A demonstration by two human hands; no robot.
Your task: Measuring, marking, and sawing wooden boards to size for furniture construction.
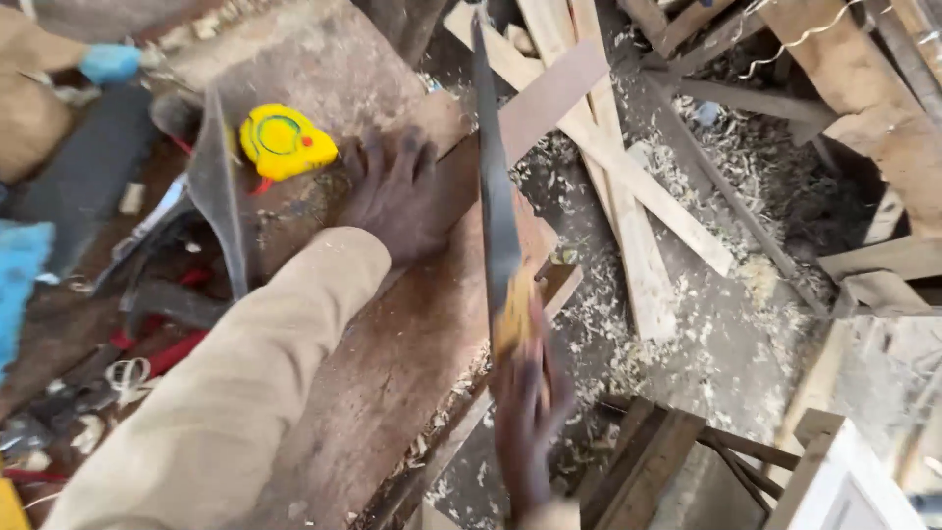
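- Along the far left edge: a blue cloth [20, 280] bunched against the frame, and a pale blue object [110, 62] higher up; what that one is cannot be told.
- Left of centre, on the workbench [392, 393]: a clutter of hand tools, among them red-handled pliers [162, 344], partly hidden under a dark curved metal blade [221, 196].
- Just right of that blade: a yellow tape measure [285, 142] lying on the bench top, near the left hand's fingertips but not touching them.
- Left hand [397, 196]: laid flat, palm down, fingers spread wide, pressing on a reddish-brown wooden board [446, 265] that lies on the bench. Tan sleeve [226, 412] runs back to the lower left.
- Board: lies aslant on the bench, its upper end reaching past the bench edge toward the upper right.
- Handsaw [496, 196]: long dark blade standing on edge, running from the top of the view down to a yellowish handle, set against the board just right of the left hand.
- Right hand [525, 402]: closed around the saw handle, blurred.
- Right of the bench, lower down: floor [726, 353] thick with pale shavings and sawdust.
- Across the floor: loose pale wooden slats [638, 196] lying crossed.
- Lower right: a dark wooden frame [657, 461] and a white panel [854, 486].
- Upper right: a heavy timber [863, 88].
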